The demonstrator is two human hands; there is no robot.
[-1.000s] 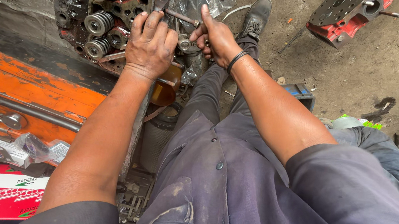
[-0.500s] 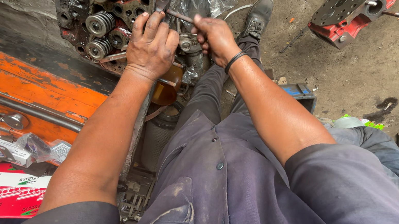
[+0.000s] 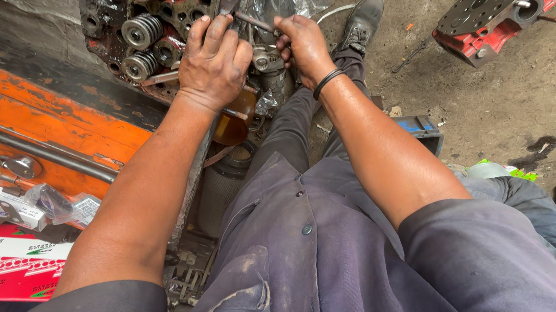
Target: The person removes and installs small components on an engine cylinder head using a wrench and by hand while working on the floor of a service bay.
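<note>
Left hand presses flat on engine head; right hand grips metal rod. Keep left braced, turn rod steadily, avoid slipping.

Both bare arms stretch forward, nearly straight, toward the engine's cylinder head. The left hand lies palm down at that head's near edge, fingers together and pointing ahead. The right hand, just right of the head, is curled in a closed grip around a thin metal rod, wrist bent slightly, a dark band circling it.
</note>
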